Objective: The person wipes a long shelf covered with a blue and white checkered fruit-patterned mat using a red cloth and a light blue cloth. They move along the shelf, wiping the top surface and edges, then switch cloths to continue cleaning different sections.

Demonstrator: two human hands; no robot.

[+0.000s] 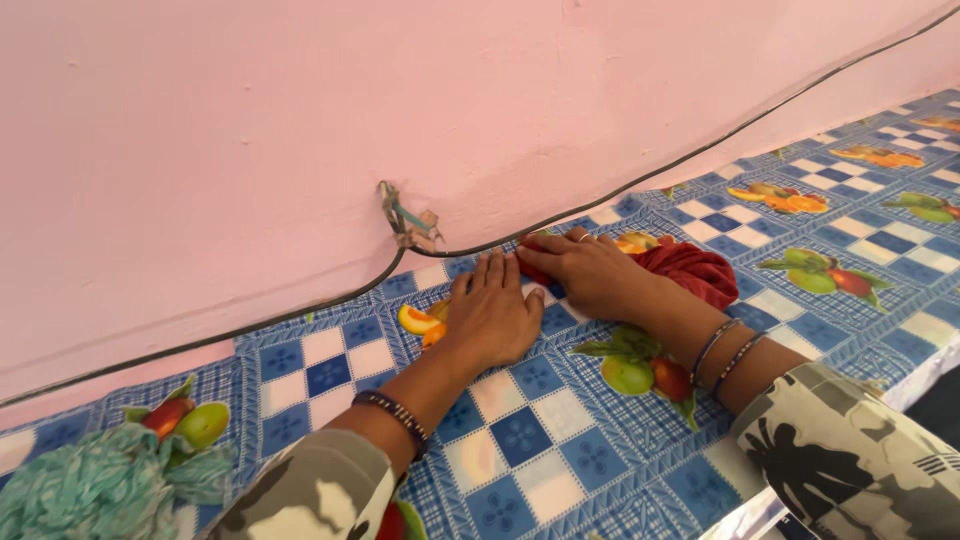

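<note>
My left hand (492, 315) lies flat, palm down, on the blue checked tablecloth with fruit prints (520, 440), fingers together and pointing to the wall. Just right of it, my right hand (583, 270) presses down on a dark red cloth (690, 270) that is bunched up behind the wrist. The fingertips of both hands almost touch near the wall. Both arms wear camouflage-patterned sleeves and thin bangles at the wrists.
A pink wall (300, 120) rises right behind the hands, with a dark cable (700, 150) running along it and tied at a small clip (405, 222). A crumpled teal and white cloth (100, 485) lies at the lower left. The table's edge runs along the lower right.
</note>
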